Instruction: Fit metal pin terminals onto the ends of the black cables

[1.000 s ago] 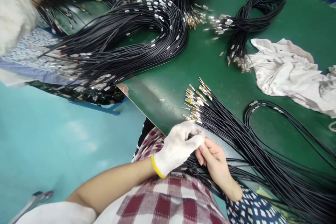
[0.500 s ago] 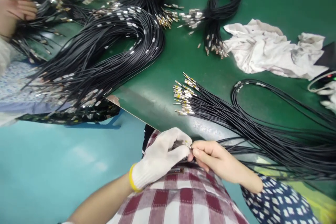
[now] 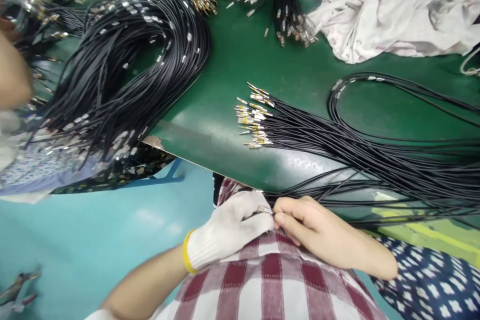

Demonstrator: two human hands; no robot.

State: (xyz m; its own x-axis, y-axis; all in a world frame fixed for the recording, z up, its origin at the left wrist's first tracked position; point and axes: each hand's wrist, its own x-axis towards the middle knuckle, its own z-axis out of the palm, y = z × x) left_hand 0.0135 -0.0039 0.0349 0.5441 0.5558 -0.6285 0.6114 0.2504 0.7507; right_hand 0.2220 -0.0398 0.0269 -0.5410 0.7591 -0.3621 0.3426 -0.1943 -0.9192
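My left hand (image 3: 234, 225), in a white glove with a yellow cuff, is closed around a small metal cable end (image 3: 264, 209) at the table's near edge. Bare, my right hand (image 3: 311, 227) pinches the black cable just behind that end, its fingertips touching the gloved ones. Black cables run off to the right behind my right hand. Beyond both hands lies a bundle of black cables (image 3: 337, 145), its metal tips (image 3: 257, 120) fanned out toward the left.
A large looped cable bundle (image 3: 180, 35) hangs over the edge of the green table (image 3: 232, 70) at the left, near another person's arm (image 3: 13, 72). White cloth (image 3: 390, 15) and more cable bundles (image 3: 288, 10) lie at the back.
The view has shifted, so the table's things sit higher and further left. The other person's arm has moved at the left edge. My hands stay together at the cable end.
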